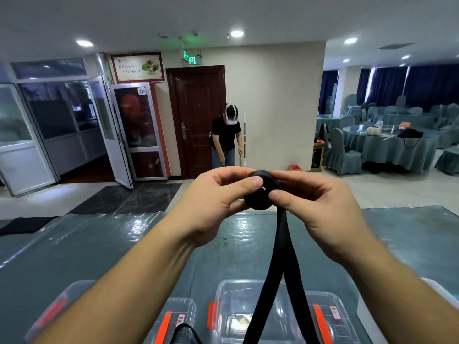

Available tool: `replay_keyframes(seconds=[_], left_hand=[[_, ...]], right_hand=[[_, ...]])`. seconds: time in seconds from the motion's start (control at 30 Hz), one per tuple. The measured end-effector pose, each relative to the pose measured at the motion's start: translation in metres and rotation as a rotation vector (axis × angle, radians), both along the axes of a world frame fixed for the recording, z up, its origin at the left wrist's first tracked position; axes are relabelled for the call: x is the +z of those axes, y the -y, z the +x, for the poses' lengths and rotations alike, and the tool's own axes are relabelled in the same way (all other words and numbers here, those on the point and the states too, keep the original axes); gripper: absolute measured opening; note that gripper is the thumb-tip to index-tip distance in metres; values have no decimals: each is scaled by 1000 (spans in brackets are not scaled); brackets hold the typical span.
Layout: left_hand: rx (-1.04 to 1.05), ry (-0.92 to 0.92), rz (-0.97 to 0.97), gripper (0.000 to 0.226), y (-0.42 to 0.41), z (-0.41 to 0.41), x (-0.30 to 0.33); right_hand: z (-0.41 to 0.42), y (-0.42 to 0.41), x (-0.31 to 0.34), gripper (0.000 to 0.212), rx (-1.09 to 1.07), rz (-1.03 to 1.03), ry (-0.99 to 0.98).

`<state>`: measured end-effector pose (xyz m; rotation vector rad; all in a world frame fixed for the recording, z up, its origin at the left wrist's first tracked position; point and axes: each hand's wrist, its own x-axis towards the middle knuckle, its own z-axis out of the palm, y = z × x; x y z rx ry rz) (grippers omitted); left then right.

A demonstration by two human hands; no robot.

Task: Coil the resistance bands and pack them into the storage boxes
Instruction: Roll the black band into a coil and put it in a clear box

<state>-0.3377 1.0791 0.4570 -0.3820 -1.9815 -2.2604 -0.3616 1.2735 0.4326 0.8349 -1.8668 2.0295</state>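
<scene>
Clear storage boxes (260, 309) (orange-latched) were seen below.
A coiled resistance band (259, 192) was pinched by the left hand (213, 202) and right hand (313, 202), fingers curled round it.

Dark wood door (198, 115) in a cream wall (278, 100) – round draped tables (387, 147), blue curtains (397, 85), ceiling spotlights (237, 33).
</scene>
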Motion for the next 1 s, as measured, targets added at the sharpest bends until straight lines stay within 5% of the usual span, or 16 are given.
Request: replay_keyframes(seconds=[0.23, 0.47, 0.67, 0.83, 1.0], left_hand=[[-23, -17, -196, 22, 2, 3, 8], [-27, 13, 44, 26, -9, 2, 5], [68, -59, -379, 21, 6, -4, 10], [-27, -19, -16, 33, 2, -4, 7], [-45, 2, 23, 28, 1, -3, 1]], right_hand=[[-1, -12, 16, 33, 79, 191, -20], [-1, -1, 6, 39, 6, -25, -59], [-4, -12, 18, 38, 84, 179, -23], [-3, -5, 17, 39, 37, -9, -6], [-3, -4, 11, 34, 25, -16, -1]])
